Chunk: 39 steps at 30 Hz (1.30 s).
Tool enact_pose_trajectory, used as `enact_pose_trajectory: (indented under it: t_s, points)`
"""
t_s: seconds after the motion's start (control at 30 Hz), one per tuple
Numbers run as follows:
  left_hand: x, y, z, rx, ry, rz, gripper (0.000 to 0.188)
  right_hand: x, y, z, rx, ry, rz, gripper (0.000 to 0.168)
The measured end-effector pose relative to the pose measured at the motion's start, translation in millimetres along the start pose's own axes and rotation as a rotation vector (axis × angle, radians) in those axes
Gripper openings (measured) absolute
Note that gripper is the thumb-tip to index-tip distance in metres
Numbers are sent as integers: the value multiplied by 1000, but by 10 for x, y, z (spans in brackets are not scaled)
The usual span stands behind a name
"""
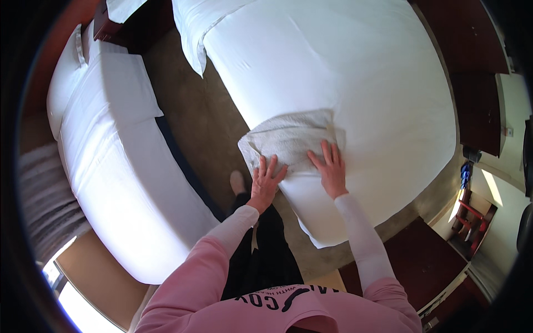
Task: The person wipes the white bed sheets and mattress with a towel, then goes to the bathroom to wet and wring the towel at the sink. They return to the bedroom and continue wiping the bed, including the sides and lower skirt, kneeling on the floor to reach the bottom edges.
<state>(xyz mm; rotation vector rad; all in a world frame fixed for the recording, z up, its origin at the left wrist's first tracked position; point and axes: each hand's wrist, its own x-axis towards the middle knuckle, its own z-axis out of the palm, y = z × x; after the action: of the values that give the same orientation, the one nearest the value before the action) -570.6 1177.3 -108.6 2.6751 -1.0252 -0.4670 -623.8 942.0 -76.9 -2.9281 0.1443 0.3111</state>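
Observation:
A light grey terry towel lies folded, slightly uneven, on the near left edge of a bed with a white sheet. My left hand rests with spread fingers at the towel's near left side, fingertips touching the cloth. Flat on its near right part lies my right hand, fingers also apart. Neither hand grasps the towel. One corner of the towel at the left edge is turned up.
A second white-made bed stands on the left, past a strip of brown floor where my foot shows. Dark wooden furniture lines the right. A red-framed chair and a dark wooden cabinet stand at lower right.

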Motion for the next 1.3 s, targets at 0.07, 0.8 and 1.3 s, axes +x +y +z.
enact_pose_trajectory:
  t_s: [0.07,0.8,1.3]
  points:
    - [-234,181,63,-36,-190,44,64,-271,-21,-15,14,-141,46,69]
    - [-475,778,-734,-629,-199,267,44,-1039,830,-1231,111,-325,-99,50]
    - [1962,76,-584,297,56,47,64,1661,1401,-878,-232,-87,-210,71]
